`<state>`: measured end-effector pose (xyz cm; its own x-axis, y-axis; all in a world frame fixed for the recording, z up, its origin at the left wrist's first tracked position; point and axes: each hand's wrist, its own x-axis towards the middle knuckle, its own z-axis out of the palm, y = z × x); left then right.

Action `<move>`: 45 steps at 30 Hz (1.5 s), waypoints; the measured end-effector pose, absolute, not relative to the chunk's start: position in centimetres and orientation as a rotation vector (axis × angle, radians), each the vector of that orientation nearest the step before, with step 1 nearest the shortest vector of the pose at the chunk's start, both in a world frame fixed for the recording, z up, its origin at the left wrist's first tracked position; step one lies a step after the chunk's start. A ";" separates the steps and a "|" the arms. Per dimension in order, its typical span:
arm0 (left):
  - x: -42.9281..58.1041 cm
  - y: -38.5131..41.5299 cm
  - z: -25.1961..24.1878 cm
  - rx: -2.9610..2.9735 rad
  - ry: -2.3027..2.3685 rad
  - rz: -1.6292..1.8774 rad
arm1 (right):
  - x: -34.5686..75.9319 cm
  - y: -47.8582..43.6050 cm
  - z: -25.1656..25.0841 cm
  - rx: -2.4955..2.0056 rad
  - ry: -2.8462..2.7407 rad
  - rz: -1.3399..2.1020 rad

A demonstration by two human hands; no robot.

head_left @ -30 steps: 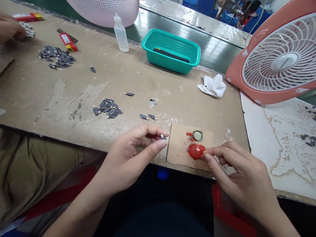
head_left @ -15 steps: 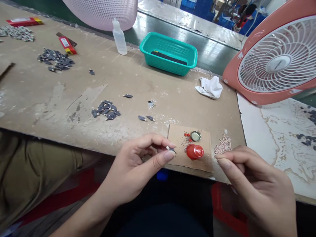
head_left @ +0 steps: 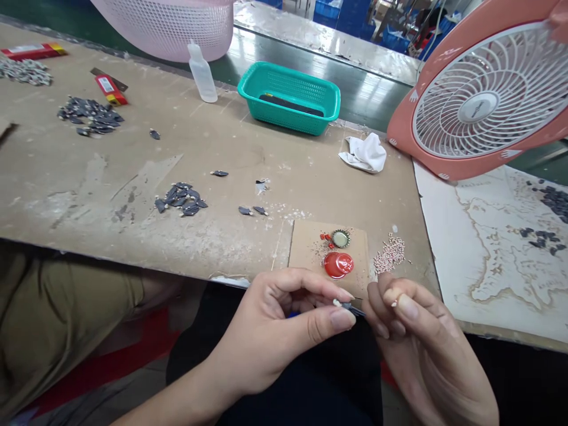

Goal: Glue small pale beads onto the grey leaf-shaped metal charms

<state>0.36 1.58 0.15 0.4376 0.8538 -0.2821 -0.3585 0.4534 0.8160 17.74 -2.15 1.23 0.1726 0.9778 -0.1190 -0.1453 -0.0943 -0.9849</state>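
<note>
The right hand (head_left: 421, 346) has now come beside the left hand (head_left: 270, 337), whose narrow pinch holds a small dark leaf-shaped piece (head_left: 352, 309), just below the cardboard square (head_left: 310, 248). The right hand's grip I cannot tell.

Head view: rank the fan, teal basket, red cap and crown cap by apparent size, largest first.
1. Coral desk fan; it also sits nearer the camera than the basket.
2. Teal plastic basket
3. Red domed cap
4. Crown bottle cap, only slightly smaller than the red cap.
</note>
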 end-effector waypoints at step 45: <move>1.4 0.1 0.2 1.054 0.771 1.089 | 17.7 -4.5 1.0 -1.448 -1.524 0.594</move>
